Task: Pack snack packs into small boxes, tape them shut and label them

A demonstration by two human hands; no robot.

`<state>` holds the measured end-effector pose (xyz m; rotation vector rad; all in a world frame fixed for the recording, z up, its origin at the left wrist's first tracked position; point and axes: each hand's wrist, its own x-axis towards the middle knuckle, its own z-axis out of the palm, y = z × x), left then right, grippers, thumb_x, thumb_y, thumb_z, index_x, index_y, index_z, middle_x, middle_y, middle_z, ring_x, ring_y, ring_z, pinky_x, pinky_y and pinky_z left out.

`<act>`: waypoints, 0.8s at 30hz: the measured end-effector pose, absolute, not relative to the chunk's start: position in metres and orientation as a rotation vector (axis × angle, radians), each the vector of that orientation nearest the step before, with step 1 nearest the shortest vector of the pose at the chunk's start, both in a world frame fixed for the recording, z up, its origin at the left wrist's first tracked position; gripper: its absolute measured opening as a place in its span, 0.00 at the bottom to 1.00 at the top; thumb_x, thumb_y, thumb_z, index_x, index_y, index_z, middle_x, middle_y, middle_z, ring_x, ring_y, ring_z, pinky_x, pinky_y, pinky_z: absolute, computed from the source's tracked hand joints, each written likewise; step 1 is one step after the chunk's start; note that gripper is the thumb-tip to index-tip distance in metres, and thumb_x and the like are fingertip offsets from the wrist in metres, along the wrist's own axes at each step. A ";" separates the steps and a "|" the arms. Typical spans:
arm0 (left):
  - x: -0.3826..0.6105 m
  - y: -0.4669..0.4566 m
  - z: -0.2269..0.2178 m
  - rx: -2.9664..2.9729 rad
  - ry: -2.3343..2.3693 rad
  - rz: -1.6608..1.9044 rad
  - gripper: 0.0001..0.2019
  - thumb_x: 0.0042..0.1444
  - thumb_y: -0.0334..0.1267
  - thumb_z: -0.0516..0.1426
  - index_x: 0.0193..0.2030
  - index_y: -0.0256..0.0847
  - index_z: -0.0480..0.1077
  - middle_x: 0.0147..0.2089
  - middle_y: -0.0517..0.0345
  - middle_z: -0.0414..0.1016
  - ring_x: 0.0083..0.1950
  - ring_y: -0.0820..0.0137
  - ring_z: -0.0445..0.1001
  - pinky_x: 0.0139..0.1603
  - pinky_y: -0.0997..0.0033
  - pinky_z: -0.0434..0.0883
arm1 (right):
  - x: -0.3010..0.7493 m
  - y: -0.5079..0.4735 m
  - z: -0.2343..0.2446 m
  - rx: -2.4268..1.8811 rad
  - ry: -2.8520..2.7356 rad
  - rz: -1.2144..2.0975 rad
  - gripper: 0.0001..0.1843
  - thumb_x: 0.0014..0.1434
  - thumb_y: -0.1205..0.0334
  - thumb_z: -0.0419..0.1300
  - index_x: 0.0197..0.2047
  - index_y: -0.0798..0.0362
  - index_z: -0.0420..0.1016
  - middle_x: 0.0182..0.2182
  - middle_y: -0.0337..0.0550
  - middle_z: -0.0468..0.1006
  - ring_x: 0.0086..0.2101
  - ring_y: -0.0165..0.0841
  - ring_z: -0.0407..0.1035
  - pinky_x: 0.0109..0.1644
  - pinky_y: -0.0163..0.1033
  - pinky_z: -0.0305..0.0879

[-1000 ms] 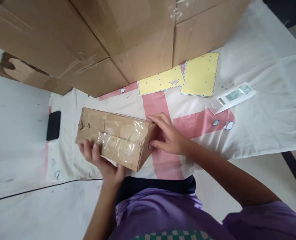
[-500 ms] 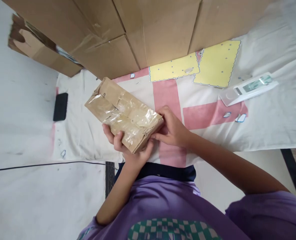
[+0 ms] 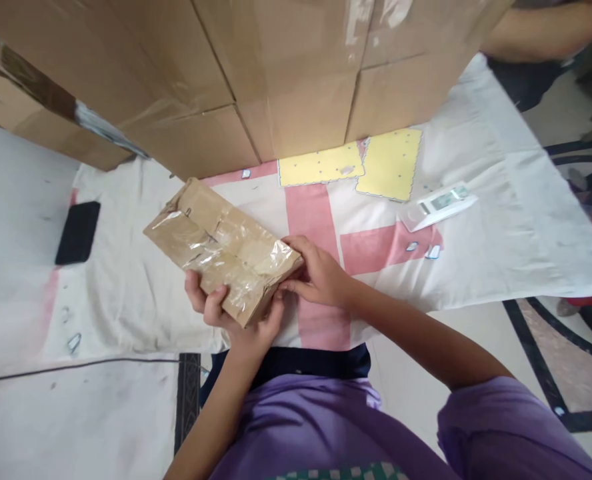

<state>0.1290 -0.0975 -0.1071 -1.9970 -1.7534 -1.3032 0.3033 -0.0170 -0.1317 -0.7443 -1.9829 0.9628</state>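
Observation:
A brown cardboard box [image 3: 221, 247], wrapped in shiny clear tape and creased on top, is held tilted over the cloth near the table's front edge. My left hand [image 3: 241, 320] cradles it from below, with two fingertips curled over its near long side and the thumb by its near corner. At the right end, my right hand [image 3: 321, 270] grips the box, fingers over the far corner and thumb against the end face. The box's underside is hidden.
Large taped cartons [image 3: 301, 87] form a wall at the back. Yellow sheets [image 3: 389, 163] and a white boxed item [image 3: 439, 205] lie right of centre on the patterned cloth [image 3: 506, 220]. A black phone-like object [image 3: 78, 232] lies left. Another person's arm [image 3: 551, 32] shows upper right.
The view has swung to the right, so most things sit further left in it and the other person's arm now shows. Both hands keep their hold on the cardboard box.

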 end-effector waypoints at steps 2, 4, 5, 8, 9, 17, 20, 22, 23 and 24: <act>0.131 -0.097 -0.105 -1.990 -1.759 -1.316 0.42 0.49 0.42 0.68 0.64 0.50 0.47 0.68 0.44 0.47 0.78 0.46 0.42 0.76 0.31 0.50 | 0.303 -0.017 -0.133 -0.741 -1.998 0.936 0.36 0.64 0.48 0.65 0.66 0.55 0.56 0.59 0.62 0.71 0.59 0.49 0.70 0.61 0.54 0.69; 0.131 -0.096 -0.103 -2.014 -1.724 -1.318 0.41 0.49 0.40 0.69 0.63 0.51 0.49 0.70 0.44 0.46 0.78 0.46 0.42 0.76 0.32 0.50 | 0.302 -0.016 -0.134 -0.749 -2.005 0.931 0.35 0.64 0.47 0.64 0.65 0.55 0.56 0.59 0.62 0.71 0.59 0.49 0.70 0.61 0.54 0.69; 0.130 -0.096 -0.103 -2.034 -1.689 -1.297 0.40 0.48 0.40 0.69 0.63 0.51 0.50 0.70 0.45 0.46 0.78 0.46 0.42 0.76 0.32 0.49 | 0.301 -0.016 -0.134 -0.754 -2.007 0.932 0.35 0.64 0.47 0.64 0.65 0.55 0.56 0.59 0.62 0.71 0.58 0.49 0.71 0.61 0.54 0.69; 0.126 -0.097 -0.104 -2.063 -1.632 -1.266 0.41 0.46 0.39 0.70 0.63 0.53 0.52 0.69 0.49 0.48 0.78 0.45 0.42 0.76 0.33 0.50 | 0.301 -0.016 -0.136 -0.764 -2.013 0.928 0.36 0.63 0.46 0.65 0.64 0.56 0.57 0.58 0.62 0.72 0.57 0.48 0.71 0.61 0.53 0.68; 0.125 -0.097 -0.105 -2.058 -1.642 -1.287 0.43 0.45 0.40 0.71 0.63 0.54 0.52 0.69 0.49 0.48 0.78 0.45 0.43 0.76 0.33 0.49 | 0.301 -0.016 -0.136 -0.769 -2.015 0.929 0.37 0.62 0.45 0.66 0.64 0.56 0.57 0.58 0.62 0.72 0.58 0.48 0.71 0.62 0.53 0.68; 0.118 -0.098 -0.118 -1.988 -1.763 -1.590 0.51 0.29 0.45 0.75 0.59 0.66 0.54 0.75 0.63 0.46 0.77 0.42 0.46 0.77 0.34 0.49 | 0.308 -0.014 -0.131 -0.821 -2.045 0.990 0.45 0.56 0.41 0.71 0.66 0.55 0.58 0.60 0.60 0.72 0.58 0.46 0.71 0.61 0.48 0.68; 0.115 -0.097 -0.121 -2.000 -1.722 -1.607 0.48 0.33 0.47 0.74 0.60 0.66 0.54 0.76 0.62 0.45 0.77 0.43 0.47 0.77 0.36 0.50 | 0.309 -0.014 -0.128 -0.804 -2.048 0.971 0.49 0.52 0.41 0.73 0.67 0.55 0.59 0.60 0.60 0.72 0.59 0.47 0.70 0.63 0.49 0.67; 0.113 -0.096 -0.122 -2.025 -1.677 -1.559 0.48 0.37 0.47 0.73 0.62 0.59 0.53 0.76 0.52 0.45 0.77 0.42 0.47 0.76 0.33 0.51 | 0.308 -0.015 -0.127 -0.782 -2.048 0.961 0.49 0.52 0.42 0.74 0.68 0.53 0.60 0.61 0.59 0.71 0.61 0.46 0.68 0.65 0.49 0.65; 0.112 -0.095 -0.123 -2.035 -1.647 -1.539 0.48 0.38 0.47 0.73 0.63 0.55 0.52 0.75 0.48 0.45 0.77 0.42 0.47 0.75 0.32 0.51 | 0.308 -0.015 -0.127 -0.772 -2.041 0.959 0.48 0.53 0.43 0.73 0.68 0.53 0.60 0.62 0.59 0.71 0.62 0.46 0.68 0.66 0.50 0.64; 0.111 -0.094 -0.123 -2.040 -1.622 -1.526 0.48 0.39 0.47 0.74 0.63 0.52 0.52 0.74 0.44 0.45 0.77 0.41 0.47 0.74 0.31 0.52 | 0.308 -0.016 -0.127 -0.768 -2.033 0.957 0.47 0.54 0.43 0.73 0.68 0.53 0.61 0.62 0.59 0.71 0.62 0.46 0.67 0.66 0.50 0.64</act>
